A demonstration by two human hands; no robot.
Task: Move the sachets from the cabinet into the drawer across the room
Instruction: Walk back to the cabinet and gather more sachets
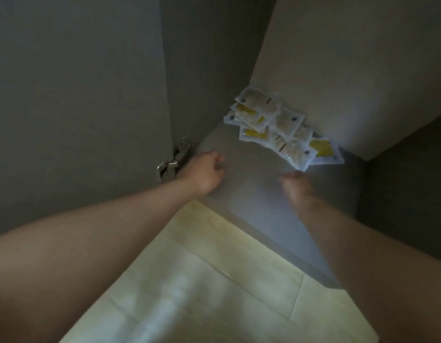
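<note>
- The sachets (281, 125) lie in a loose, overlapping pile on the bottom board (251, 194) of the cabinet. They are white packets, some with yellow patches.
- The pile sits far back, in the corner where the darker inner wall (209, 70) meets the lighter wall (338, 70). It runs along the foot of the lighter wall, touching it.
- The nearest packets reach towards the front along that wall, and one corner lifts off the board.
- The right hand (297, 186) is over the board, just beside the nearest packet. It is blurred, so I cannot tell how its fingers lie or whether they touch a packet.
- The left hand (206, 175) is at the board's left front corner, well apart from the pile. Its fingers are curled in, with nothing seen in them.
- Between the two hands and in front of the pile, the board is bare grey up to its front edge, which runs slantwise across the view.
- A metal hinge (175, 160) sits just beside the left hand, joining the inner wall to the open door (78, 95) on the left.
- A dark panel (407, 181) closes off the right side past the lighter wall's edge.
- Below the front edge is pale tiled floor (214, 280), with both bare forearms reaching over it.
</note>
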